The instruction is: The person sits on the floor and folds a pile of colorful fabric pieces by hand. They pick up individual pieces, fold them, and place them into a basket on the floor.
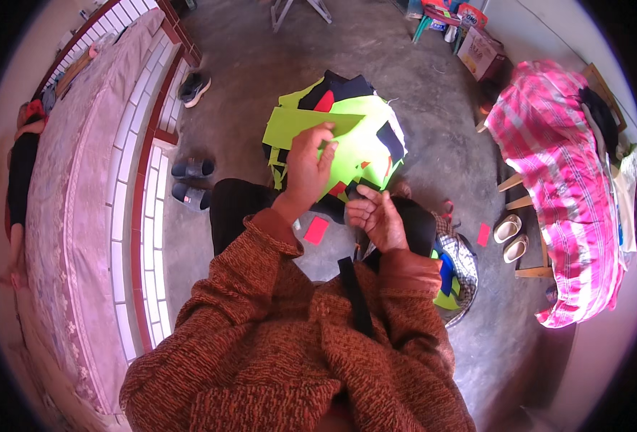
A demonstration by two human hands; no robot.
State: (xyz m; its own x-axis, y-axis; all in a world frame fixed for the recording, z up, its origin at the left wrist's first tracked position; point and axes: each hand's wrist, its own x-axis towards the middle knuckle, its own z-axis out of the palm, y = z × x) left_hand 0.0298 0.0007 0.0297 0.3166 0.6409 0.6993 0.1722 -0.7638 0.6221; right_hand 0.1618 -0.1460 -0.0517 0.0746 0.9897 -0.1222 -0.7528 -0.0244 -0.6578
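My left hand [305,171] pinches the edge of a lime-green piece of cloth [290,124], lifted over a pile of scraps. That pile [358,155] lies on the floor in front of my knees, mostly lime green with dark and red bits among it. Closer to me, my right hand [377,219] has its fingers curled and the thumb against them. A small dark piece [354,189] shows just past its fingertips; whether the hand grips it is unclear. Across my lap hangs a black strip [354,295].
Red pieces [316,230] lie on the floor by my legs. A checked bag [464,270] with blue and green cloth stands at my right knee. Slippers [191,193] sit left, pale shoes [511,237] right, beside a pink plaid cloth [549,194]. A person [23,165] is beyond the bed [81,180].
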